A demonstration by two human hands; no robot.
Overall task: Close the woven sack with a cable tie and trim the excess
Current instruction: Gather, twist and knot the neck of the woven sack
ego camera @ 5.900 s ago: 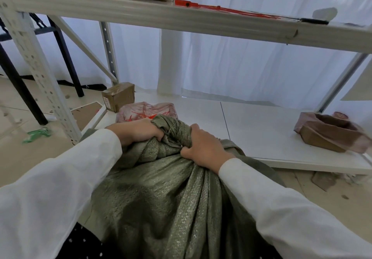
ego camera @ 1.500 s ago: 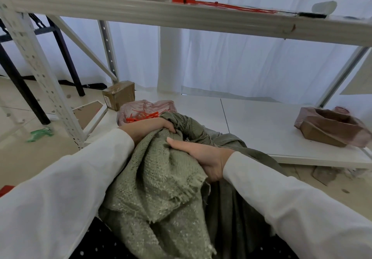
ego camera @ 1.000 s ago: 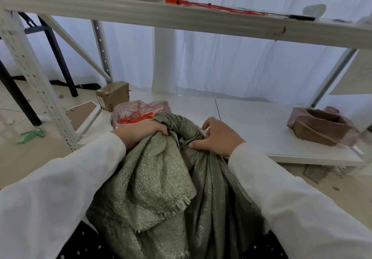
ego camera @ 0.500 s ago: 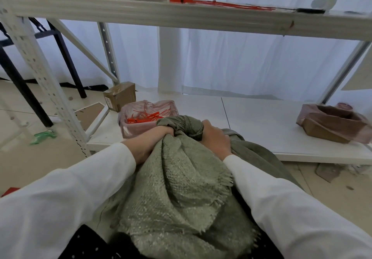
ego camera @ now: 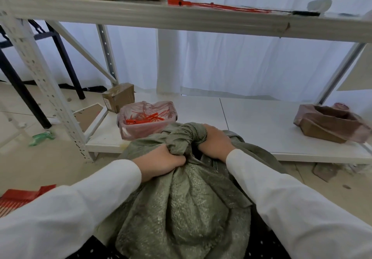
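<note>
A green woven sack (ego camera: 187, 204) stands on the floor right in front of me, its mouth gathered into a twisted neck (ego camera: 186, 137). My left hand (ego camera: 161, 163) grips the neck from the near left side. My right hand (ego camera: 216, 142) clasps it from the right. A pink plastic bag (ego camera: 128, 132) holding orange cable-tie pieces (ego camera: 144, 117) sits on the low white shelf just behind the sack. More long orange cable ties (ego camera: 219, 7) lie on the upper shelf. No tie is around the neck.
A small cardboard box (ego camera: 118, 96) stands at the low shelf's (ego camera: 257, 122) left back. A brown-bagged box (ego camera: 330, 125) sits at its right end. The upper shelf beam (ego camera: 181, 18) runs overhead. A perforated white upright (ego camera: 46, 89) stands left. Something red (ego camera: 18, 198) lies on the floor at lower left.
The loose frayed flap of the sack has been folded in and the mouth bunched into a tight twisted neck. Both hands closed in around it.
</note>
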